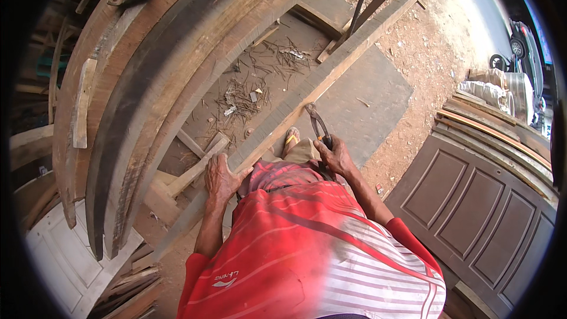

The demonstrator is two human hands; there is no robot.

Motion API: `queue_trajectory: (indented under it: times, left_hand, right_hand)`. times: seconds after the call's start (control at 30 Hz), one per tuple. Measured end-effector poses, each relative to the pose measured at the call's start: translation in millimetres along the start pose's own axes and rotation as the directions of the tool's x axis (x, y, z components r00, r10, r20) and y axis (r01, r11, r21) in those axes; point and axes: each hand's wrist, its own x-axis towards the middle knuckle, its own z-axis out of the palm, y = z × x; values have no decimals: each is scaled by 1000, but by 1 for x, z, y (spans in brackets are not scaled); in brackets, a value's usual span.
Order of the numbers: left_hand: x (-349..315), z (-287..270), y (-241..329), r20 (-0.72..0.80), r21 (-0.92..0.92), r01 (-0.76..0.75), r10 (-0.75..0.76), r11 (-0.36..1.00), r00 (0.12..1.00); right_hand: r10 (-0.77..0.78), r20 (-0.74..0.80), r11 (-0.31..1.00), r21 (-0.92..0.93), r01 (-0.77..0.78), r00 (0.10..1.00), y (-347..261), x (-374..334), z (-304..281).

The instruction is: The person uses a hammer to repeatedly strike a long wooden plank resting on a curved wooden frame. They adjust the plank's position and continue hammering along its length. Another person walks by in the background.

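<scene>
Pincers (pixel 313 117) are jutting from the right hand (pixel 336 156), which I'm seeing wrapped around their handles, their head meeting the edge of the long beam (pixel 348 62). Farther left, the left hand (pixel 221 176) is resting on that beam, thumb spread; whether it's gripping, I cannot tell.

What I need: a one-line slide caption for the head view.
Right hand holds metal pincers at the edge of a long wooden beam; left hand rests on the beam.
</scene>
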Motion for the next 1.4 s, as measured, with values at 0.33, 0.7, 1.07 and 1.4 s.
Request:
queue_trajectory:
  times: [0.33, 0.7, 1.07, 1.4]
  left_hand:
    - [-1, 7, 1, -13, 34, 49, -48, 998, 999]
    - [-9, 11, 6, -60, 61, 65, -61, 996, 996]
    - [-20, 3, 7, 38, 76, 26, -29, 997, 999]
    - [12, -10, 1, 365, -127, 95, -42, 987, 930]
  right_hand:
    - [16, -34, 996, -82, -18, 999, -2, -5, 1]
    - [-12, -13, 995, -96, 10, 1000, -11, -13, -7]
    - [-5, -89, 996, 86, 13, 996, 2, -15, 3]
    - [-34, -343, 861, 467, 202, 939, -42, 32, -2]
